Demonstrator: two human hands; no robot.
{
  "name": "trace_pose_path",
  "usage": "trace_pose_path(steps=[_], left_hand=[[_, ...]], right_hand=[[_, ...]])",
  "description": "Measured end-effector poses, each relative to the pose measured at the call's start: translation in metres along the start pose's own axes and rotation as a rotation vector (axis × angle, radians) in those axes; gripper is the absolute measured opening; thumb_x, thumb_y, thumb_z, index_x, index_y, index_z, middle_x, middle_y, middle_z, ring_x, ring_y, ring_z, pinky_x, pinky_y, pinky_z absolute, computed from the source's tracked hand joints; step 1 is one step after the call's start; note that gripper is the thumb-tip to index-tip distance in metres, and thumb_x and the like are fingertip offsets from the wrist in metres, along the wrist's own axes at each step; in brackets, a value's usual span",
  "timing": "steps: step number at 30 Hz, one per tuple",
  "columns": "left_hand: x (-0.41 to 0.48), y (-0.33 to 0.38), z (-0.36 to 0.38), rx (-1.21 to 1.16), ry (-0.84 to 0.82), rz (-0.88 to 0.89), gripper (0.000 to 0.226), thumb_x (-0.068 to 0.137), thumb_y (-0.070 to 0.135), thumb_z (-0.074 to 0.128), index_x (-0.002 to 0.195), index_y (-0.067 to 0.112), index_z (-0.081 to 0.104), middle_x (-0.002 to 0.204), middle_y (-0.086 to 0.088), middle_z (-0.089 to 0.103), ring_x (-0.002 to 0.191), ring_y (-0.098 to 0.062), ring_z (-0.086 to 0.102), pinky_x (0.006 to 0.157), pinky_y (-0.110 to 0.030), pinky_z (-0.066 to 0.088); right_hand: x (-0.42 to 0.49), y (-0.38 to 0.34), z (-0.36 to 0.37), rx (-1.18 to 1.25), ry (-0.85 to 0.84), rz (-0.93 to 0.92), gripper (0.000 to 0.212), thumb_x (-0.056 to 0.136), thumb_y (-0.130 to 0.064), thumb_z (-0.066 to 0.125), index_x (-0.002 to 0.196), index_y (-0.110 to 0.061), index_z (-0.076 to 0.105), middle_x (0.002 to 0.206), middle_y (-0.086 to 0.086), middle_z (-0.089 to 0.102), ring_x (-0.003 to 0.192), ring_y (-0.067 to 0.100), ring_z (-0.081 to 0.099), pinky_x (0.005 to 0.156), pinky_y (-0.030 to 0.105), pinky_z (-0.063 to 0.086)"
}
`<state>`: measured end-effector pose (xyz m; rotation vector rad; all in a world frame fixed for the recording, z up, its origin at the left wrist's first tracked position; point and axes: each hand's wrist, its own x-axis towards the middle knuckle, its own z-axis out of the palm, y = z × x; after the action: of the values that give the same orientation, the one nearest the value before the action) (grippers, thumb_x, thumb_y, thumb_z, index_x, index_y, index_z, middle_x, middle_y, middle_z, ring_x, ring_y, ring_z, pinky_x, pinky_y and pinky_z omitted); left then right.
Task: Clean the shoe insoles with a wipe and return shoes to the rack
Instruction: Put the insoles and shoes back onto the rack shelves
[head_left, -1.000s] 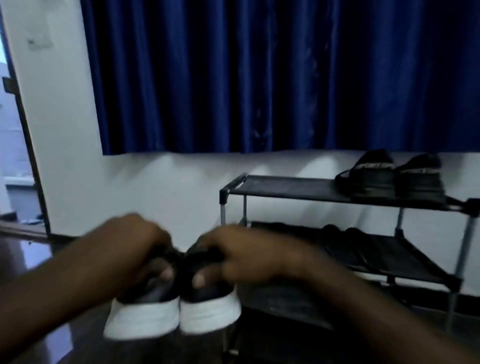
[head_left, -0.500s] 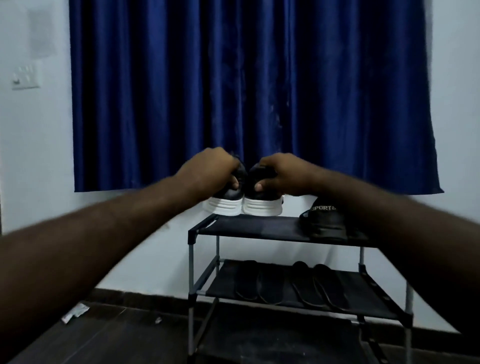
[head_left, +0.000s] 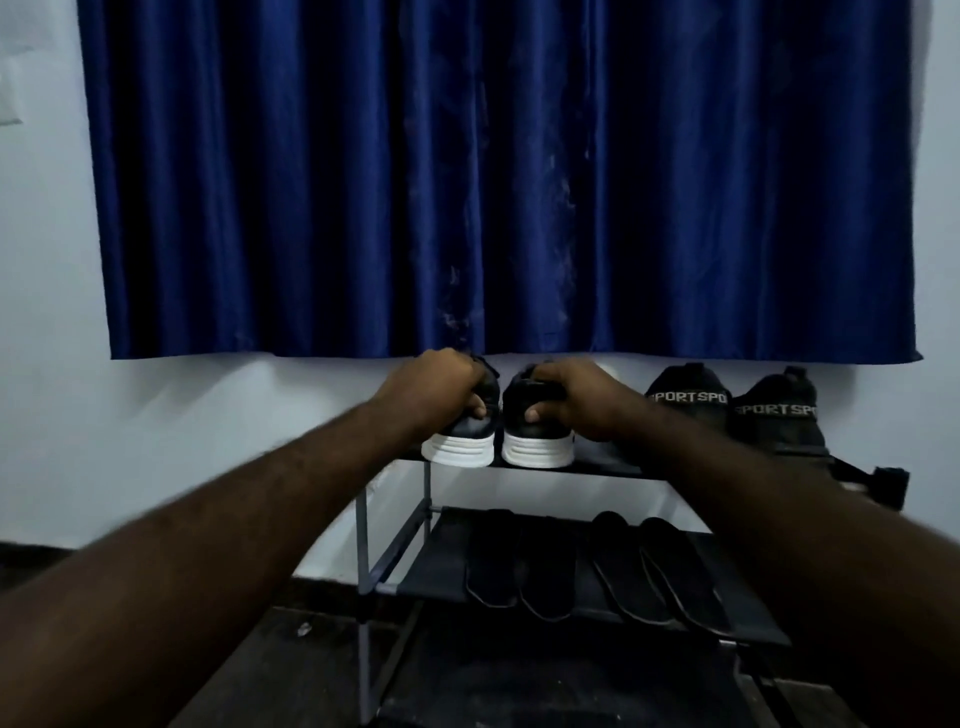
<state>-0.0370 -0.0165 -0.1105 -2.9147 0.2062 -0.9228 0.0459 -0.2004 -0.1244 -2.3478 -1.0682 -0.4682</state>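
Two black shoes with white soles stand heel-out on the left of the rack's top shelf (head_left: 608, 468). My left hand (head_left: 434, 389) grips the left shoe (head_left: 462, 441) from above, thumb on its heel. My right hand (head_left: 569, 397) grips the right shoe (head_left: 537, 444) the same way. Several dark insoles (head_left: 597, 566) lie side by side on the middle shelf. No wipe is in view.
A second black pair marked SPORT (head_left: 732, 410) stands at the right of the top shelf. A blue curtain (head_left: 493, 182) hangs just above the rack against a white wall. The floor is dark, with a small scrap (head_left: 303, 630) left of the rack.
Both hands carried the white-soled pair up from low in front of me and forward to the rack; the soles now rest on the top shelf.
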Motion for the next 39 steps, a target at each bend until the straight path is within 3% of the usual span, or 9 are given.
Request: trace_pose_path(steps=[2,7,10,13,16,28,32,36,39], left_hand=[[-0.004,-0.007,0.004,-0.039,0.007,0.004,0.025,0.087,0.027,0.068,0.109,0.017,0.069,0.111,-0.004,0.065,0.101,-0.024,0.06,0.08,-0.031,0.047],[-0.011,-0.025,0.015,-0.143,0.071,-0.143,0.046,0.078,0.054,0.07,0.11,0.023,0.062,0.111,0.0,0.052,0.095,-0.019,0.056,0.08,-0.033,0.047],[-0.017,-0.021,0.024,-0.6,0.001,-0.286,0.052,0.071,0.042,0.083,0.116,0.027,0.061,0.109,0.005,0.063,0.099,-0.013,0.061,0.084,-0.026,0.047],[-0.02,-0.018,0.033,-0.755,0.028,-0.318,0.064,0.069,0.032,0.086,0.125,0.024,0.055,0.108,0.008,0.063,0.093,-0.003,0.06,0.08,-0.019,0.045],[-0.021,-0.021,0.038,-0.752,0.081,-0.309,0.062,0.069,0.031,0.087,0.122,0.021,0.056,0.103,0.01,0.062,0.086,0.007,0.056,0.07,-0.013,0.044],[-0.016,-0.032,0.051,-0.716,0.117,-0.269,0.059,0.069,0.038,0.085,0.117,0.018,0.057,0.112,0.003,0.065,0.098,-0.008,0.061,0.08,-0.023,0.049],[-0.023,-0.026,0.057,-0.706,0.133,-0.242,0.067,0.076,0.041,0.079,0.132,0.022,0.048,0.125,0.005,0.059,0.109,-0.009,0.057,0.08,-0.01,0.041],[-0.033,-0.014,0.068,-0.457,0.325,-0.254,0.088,0.083,0.048,0.069,0.152,0.02,0.022,0.154,-0.01,0.031,0.139,-0.026,0.033,0.112,-0.042,0.034],[-0.043,0.018,0.066,-0.287,0.585,0.043,0.066,0.085,0.037,0.063,0.142,0.011,0.039,0.146,-0.013,0.04,0.134,-0.027,0.038,0.112,-0.05,0.032]], right_hand=[[0.0,0.003,0.004,-0.005,0.025,-0.022,0.029,0.084,-0.011,0.075,0.111,-0.014,0.067,0.097,-0.009,0.059,0.093,0.011,0.057,0.074,0.013,0.039],[0.003,0.001,0.008,-0.056,0.05,-0.001,0.035,0.084,-0.017,0.075,0.118,-0.014,0.065,0.113,0.002,0.064,0.105,0.018,0.058,0.086,0.024,0.04],[0.0,0.003,0.011,-0.093,0.097,0.073,0.052,0.079,-0.032,0.079,0.126,-0.022,0.058,0.116,0.007,0.055,0.109,0.023,0.055,0.089,0.025,0.04],[-0.007,0.004,0.023,0.023,0.099,0.166,0.077,0.07,-0.038,0.086,0.135,-0.026,0.047,0.124,0.005,0.059,0.114,0.021,0.056,0.095,0.027,0.045],[-0.011,0.005,0.029,0.099,0.106,0.178,0.081,0.07,-0.033,0.087,0.137,-0.023,0.042,0.127,0.003,0.063,0.115,0.021,0.059,0.099,0.032,0.047],[-0.012,0.002,0.033,0.06,0.164,0.162,0.07,0.073,-0.038,0.083,0.131,-0.025,0.046,0.126,0.004,0.063,0.113,0.024,0.06,0.098,0.04,0.049],[-0.024,0.005,0.043,0.063,0.186,0.166,0.083,0.08,-0.039,0.078,0.147,-0.025,0.031,0.136,0.008,0.057,0.12,0.029,0.056,0.101,0.04,0.047],[-0.043,0.014,0.044,0.079,0.14,0.167,0.092,0.083,-0.029,0.076,0.155,-0.022,0.017,0.135,0.008,0.058,0.115,0.025,0.059,0.099,0.035,0.048],[-0.069,0.021,0.043,0.07,0.197,0.09,0.075,0.086,-0.022,0.073,0.149,-0.02,0.032,0.122,-0.003,0.061,0.112,0.016,0.058,0.093,0.029,0.046]])
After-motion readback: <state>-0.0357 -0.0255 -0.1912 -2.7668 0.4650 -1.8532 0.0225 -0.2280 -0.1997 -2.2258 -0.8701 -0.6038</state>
